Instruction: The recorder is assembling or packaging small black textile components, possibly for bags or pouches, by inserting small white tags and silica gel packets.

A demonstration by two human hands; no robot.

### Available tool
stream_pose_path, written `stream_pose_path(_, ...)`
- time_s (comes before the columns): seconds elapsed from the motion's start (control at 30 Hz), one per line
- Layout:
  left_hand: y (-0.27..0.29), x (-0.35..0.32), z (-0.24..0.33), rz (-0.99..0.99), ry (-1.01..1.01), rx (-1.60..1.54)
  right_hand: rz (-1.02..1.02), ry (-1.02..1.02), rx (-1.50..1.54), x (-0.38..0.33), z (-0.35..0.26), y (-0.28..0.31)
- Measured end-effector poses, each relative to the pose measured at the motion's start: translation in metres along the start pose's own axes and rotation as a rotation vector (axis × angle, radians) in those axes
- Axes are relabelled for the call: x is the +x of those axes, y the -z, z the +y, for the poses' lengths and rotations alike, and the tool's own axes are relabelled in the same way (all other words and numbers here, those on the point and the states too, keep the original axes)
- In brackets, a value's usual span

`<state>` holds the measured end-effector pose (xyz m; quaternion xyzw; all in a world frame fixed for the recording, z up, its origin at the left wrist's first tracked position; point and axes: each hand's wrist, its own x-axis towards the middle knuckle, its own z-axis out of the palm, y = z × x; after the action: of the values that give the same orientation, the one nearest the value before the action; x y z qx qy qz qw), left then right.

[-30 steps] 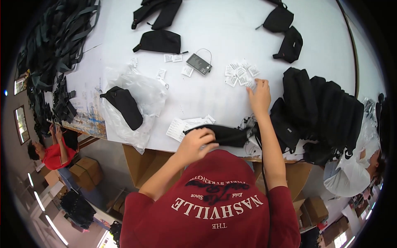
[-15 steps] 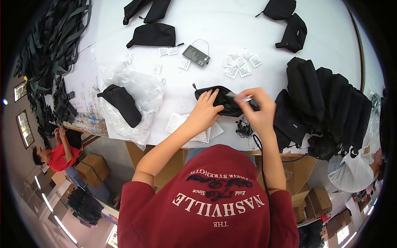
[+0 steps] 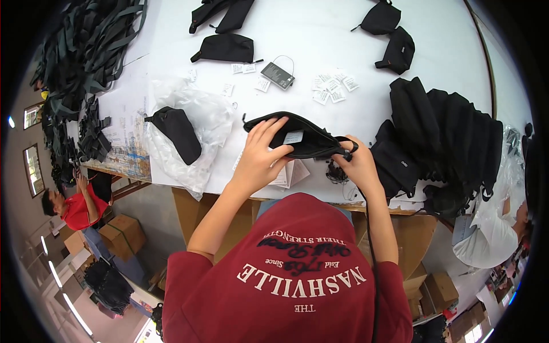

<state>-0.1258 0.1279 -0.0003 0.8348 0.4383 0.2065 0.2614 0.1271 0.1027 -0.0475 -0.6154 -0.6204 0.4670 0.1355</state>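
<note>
Pouch (image 3: 315, 142), one: black, elongated, mouth unzipped and gaping upward; small pull at left tip, loop at right end. Lengthwise left to right, held over the near part of the desk (image 3: 274, 94). Packet (image 3: 294, 136), one: small, white, flat; inside the pouch, print illegible.

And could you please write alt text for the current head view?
A person's left hand and right hand hold a black pouch open over a white table, a small white packet inside. Beyond lie more packets and a dark grey box; black bags crowd the right.
</note>
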Motion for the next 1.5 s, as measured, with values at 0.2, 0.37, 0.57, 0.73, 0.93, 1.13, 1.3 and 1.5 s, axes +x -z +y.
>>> stream_pose_path(0.2, 0.022, -0.035, 0.028, 0.122, 0.058, -0.029, 0.186, 0.453, 0.221, -0.016, -0.02, -0.021)
stream_pose_path(0.37, 0.027, -0.065, 0.036, 0.316, 0.159, -0.031, -0.298, 0.217, 0.816, -0.043, -0.015, -0.009)
stream_pose_path(0.57, 0.026, -0.099, 0.038, 0.383, 0.241, 0.209, -0.155, -0.021, 0.908, -0.079, -0.021, 0.011)
stream_pose_path(0.73, 0.036, -0.111, 0.041, 0.448, 0.264, 0.197, -0.222, -0.106, 0.8, -0.095, 0.011, 0.003)
stream_pose_path(0.93, 0.022, -0.126, 0.04, 0.288, 0.404, 0.167, -0.129, 0.122, 0.777, -0.106, 0.016, 0.031)
stream_pose_path(1.13, -0.001, -0.113, 0.072, 0.104, 0.326, 0.031, 0.418, 0.107, 1.762, -0.063, 0.043, 0.003)
stream_pose_path(1.3, -0.006, -0.105, 0.099, -0.116, 0.21, 0.049, 0.307, -0.193, 1.902, -0.053, 0.023, -0.022)
stream_pose_path(1.5, 0.0, -0.102, 0.107, -0.248, 0.292, -0.049, 0.355, -0.157, 1.789, -0.06, 0.02, -0.027)
